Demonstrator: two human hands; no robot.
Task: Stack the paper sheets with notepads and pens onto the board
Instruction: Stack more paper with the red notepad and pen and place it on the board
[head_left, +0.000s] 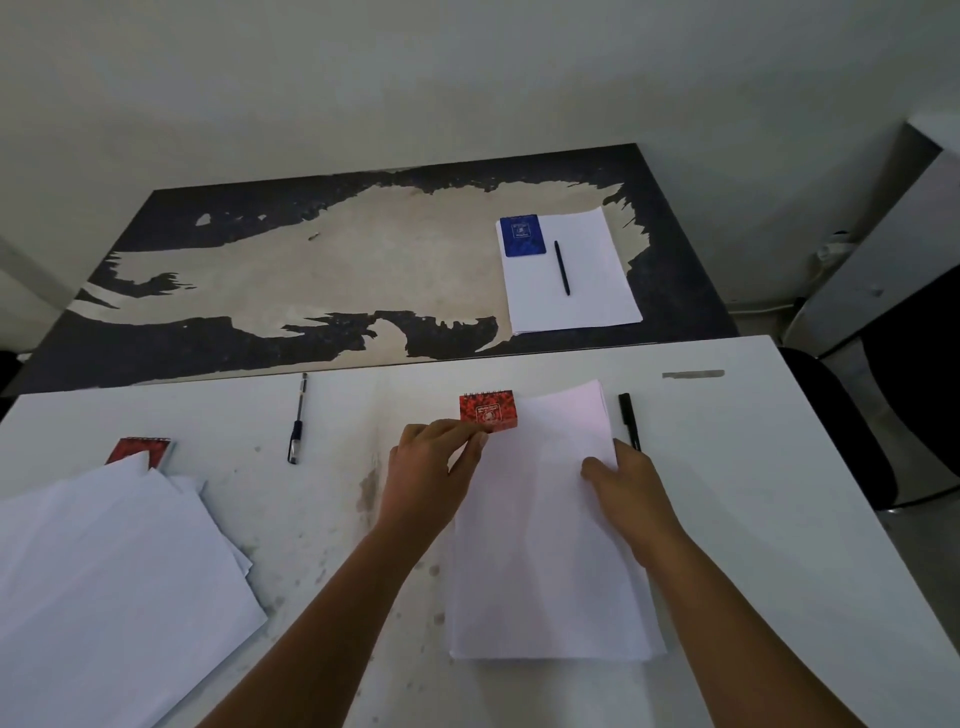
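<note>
Spanning the far side, the worn board (363, 270) carries one finished stack (571, 280) near its right edge; bare room lies leftward. On the white desk (753, 467), the paper stack (545, 545) is steadied by the flat, spread right hand (628, 483); the left hand (431, 467) pinches the red notepad (489, 411) at its top-left corner.

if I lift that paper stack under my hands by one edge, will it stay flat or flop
Probably flop: the paper stack is loose sheets with no binding visible, so it would likely sag and fan. The red notepad on its far corner, pinched by the left hand, could slide off. Supporting both sides seems safer.
</note>
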